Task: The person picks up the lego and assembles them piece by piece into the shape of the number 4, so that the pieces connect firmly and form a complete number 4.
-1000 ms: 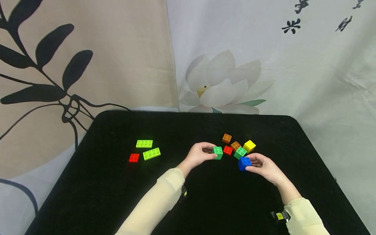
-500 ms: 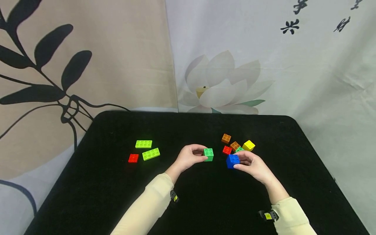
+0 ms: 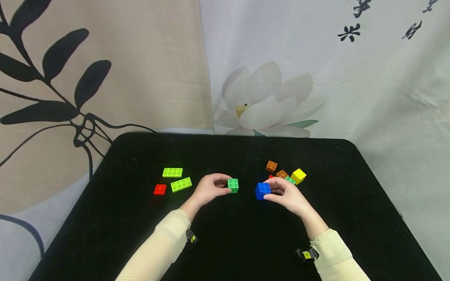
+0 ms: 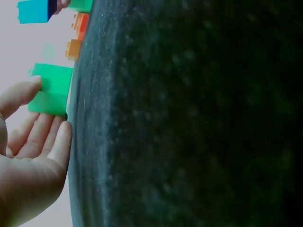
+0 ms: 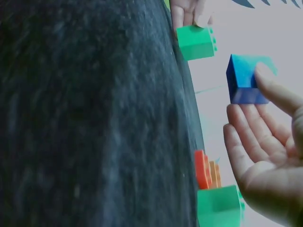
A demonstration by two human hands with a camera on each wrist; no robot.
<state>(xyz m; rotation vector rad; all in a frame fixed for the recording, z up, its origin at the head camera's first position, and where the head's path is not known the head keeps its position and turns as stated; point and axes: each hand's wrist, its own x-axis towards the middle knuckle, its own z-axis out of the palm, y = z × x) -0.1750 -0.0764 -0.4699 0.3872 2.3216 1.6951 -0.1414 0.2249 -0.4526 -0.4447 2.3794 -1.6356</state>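
My left hand (image 3: 211, 188) pinches a green toy building brick (image 3: 233, 185) between thumb and fingers, studs facing up, near the middle of the table. To its right, my right hand (image 3: 286, 194) grips a blue building brick (image 3: 262, 191) the same way. A short gap separates the two bricks. In the left wrist view the green brick (image 4: 51, 89) sits between the thumb and the fingertips. The right wrist view has the blue brick (image 5: 248, 79) held by thumb and fingers, with the green one farther off. My right hand partly hides a red brick (image 3: 271, 176) and a second green brick (image 3: 290, 180).
Behind my right hand lie two orange bricks (image 3: 271, 166) and a yellow brick (image 3: 298, 176). On the left are two lime green bricks (image 3: 172, 172) and a flat red brick (image 3: 159, 189). All rest on a black table (image 3: 105, 226) before a printed curtain.
Both hands have moved left across the table, carrying the green and the blue brick away from the pile. The right hand now covers part of the red brick and the second green one.
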